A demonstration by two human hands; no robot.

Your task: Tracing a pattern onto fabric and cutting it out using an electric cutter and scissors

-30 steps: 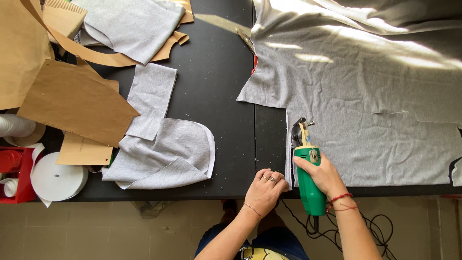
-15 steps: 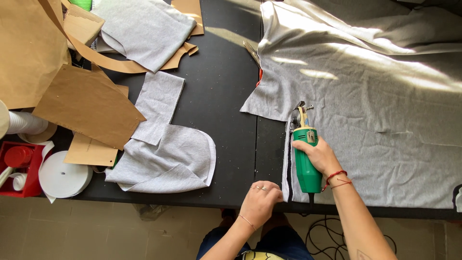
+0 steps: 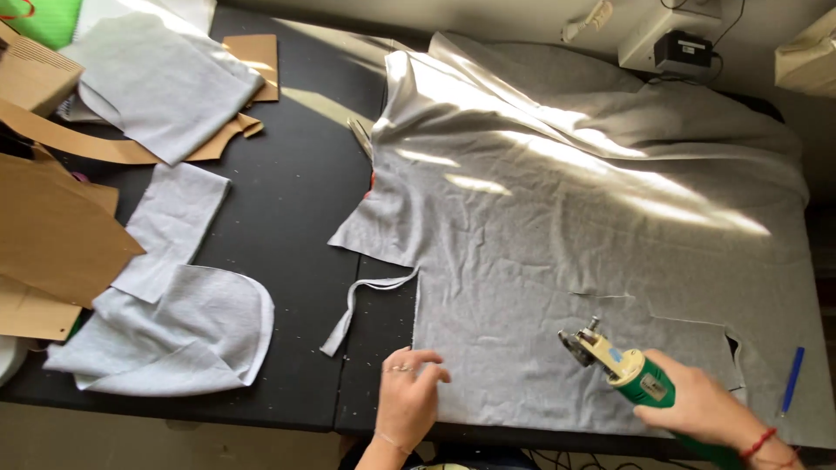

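A large sheet of grey fabric [image 3: 592,226] lies spread over the right part of a black table [image 3: 305,200]. My right hand [image 3: 705,409] grips a green handheld electric fabric cutter [image 3: 631,374], its blade end resting on the fabric near the front edge. My left hand [image 3: 407,396] lies flat with fingers spread on the fabric's left front corner. A thin cut strip of grey fabric [image 3: 353,305] trails off the sheet's left edge onto the table.
Cut grey fabric pieces [image 3: 174,322] and brown paper patterns [image 3: 52,226] lie on the table's left side. A blue pen [image 3: 791,379] rests on the fabric at the right. A black box with cables [image 3: 684,48] sits at the back right.
The view shifted right. My right hand carried the cutter rightward along the fabric's front part. A narrow strip now lies separated at the sheet's left edge. My left hand moved onto the fabric.
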